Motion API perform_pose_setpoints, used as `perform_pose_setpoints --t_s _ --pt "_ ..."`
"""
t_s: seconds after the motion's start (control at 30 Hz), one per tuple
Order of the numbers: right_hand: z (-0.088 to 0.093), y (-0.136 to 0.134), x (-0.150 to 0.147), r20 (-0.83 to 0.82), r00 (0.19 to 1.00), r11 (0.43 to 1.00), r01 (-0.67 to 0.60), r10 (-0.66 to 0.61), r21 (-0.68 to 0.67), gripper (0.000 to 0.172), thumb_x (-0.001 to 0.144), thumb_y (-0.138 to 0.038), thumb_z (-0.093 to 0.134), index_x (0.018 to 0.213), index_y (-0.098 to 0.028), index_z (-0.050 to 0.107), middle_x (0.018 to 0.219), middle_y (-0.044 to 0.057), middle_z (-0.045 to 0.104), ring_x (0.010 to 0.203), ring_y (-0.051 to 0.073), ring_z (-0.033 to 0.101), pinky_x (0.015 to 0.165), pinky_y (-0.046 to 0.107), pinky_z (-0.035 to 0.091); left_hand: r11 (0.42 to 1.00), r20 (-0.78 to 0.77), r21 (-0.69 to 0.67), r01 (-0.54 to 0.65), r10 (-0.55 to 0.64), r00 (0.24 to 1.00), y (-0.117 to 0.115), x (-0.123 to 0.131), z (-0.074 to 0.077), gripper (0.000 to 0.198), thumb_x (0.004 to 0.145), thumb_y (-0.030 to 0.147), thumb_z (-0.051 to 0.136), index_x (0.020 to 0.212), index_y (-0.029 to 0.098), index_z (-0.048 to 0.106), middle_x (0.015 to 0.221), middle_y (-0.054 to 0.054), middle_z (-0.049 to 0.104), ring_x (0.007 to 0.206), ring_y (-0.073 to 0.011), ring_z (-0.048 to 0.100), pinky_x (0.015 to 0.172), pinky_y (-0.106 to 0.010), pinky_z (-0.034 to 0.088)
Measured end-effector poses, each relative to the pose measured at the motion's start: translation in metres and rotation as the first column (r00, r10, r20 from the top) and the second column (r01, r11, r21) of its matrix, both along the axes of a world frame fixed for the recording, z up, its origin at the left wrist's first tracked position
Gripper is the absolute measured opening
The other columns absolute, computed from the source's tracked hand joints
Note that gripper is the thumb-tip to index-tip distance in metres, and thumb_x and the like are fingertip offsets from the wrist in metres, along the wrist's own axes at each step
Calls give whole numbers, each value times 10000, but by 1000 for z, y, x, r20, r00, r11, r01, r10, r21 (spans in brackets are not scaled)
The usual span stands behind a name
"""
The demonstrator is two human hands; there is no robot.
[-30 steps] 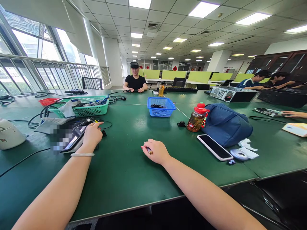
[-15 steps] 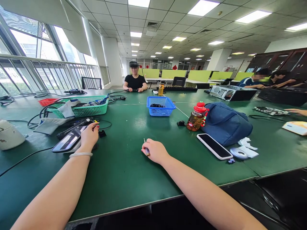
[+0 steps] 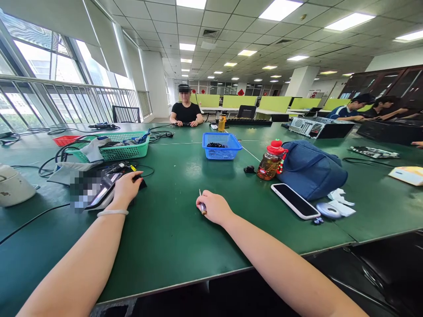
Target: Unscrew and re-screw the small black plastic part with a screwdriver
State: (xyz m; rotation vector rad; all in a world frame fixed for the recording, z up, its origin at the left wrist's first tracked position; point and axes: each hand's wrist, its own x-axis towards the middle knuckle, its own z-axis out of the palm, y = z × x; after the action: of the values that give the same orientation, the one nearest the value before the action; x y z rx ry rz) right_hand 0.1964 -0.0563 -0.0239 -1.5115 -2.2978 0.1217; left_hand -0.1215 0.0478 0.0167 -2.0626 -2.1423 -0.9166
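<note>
My left hand (image 3: 128, 189) is at the left, its fingertips closed around the edge of a small black piece (image 3: 143, 184) whose kind I cannot make out. Under and beside that wrist lies a phone-like device with a bright screen (image 3: 105, 192), partly covered by a pixelated patch. My right hand (image 3: 214, 208) rests on the table in the middle, wrapped round a screwdriver (image 3: 203, 208). Its thin metal shaft points away from me, and the handle end shows below the fingers.
Beyond my left hand stands a green basket (image 3: 130, 152) with gloves and cables. A blue basket (image 3: 222, 153) holds small dark parts. To the right are a drink bottle (image 3: 269, 165), a blue bag (image 3: 313, 171) and a white-edged phone (image 3: 295, 201). A person (image 3: 186, 112) sits opposite.
My left hand has moved slightly right and down, from beside the yellow-tipped cable to the small black piece. My right hand has hardly moved. At far right, a co-worker's hand has drawn back.
</note>
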Motion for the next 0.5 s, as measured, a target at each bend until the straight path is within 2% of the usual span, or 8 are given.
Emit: perform_pose_setpoints --t_s 0.17,0.3,0.5 --pt "0 0 0 7 1000 1000 5 -5 -11 125 790 -154 604 854 -238 671 892 -17 522 643 30 415 575 183 237 999 25 -48 -22 23 999 -2 3 3 394 811 415 499 1112 234 677 983 -65 716 916 -253 648 853 -355 511" --pt "3 -2 0 13 1000 999 10 -9 -38 118 812 -179 584 868 -232 674 903 -11 522 652 29 416 582 176 242 998 18 -62 -23 24 1000 0 2 0 448 863 438 392 1162 225 650 1018 -73 713 932 -254 645 859 -353 498" --pt "5 -3 0 12 1000 998 10 -10 -61 136 837 -208 563 907 -226 678 924 -2 534 669 29 429 595 160 250 998 -85 -61 18 -23 996 3 1 -2 457 886 385 328 1146 225 668 1075 -67 705 992 -253 638 869 -330 498"
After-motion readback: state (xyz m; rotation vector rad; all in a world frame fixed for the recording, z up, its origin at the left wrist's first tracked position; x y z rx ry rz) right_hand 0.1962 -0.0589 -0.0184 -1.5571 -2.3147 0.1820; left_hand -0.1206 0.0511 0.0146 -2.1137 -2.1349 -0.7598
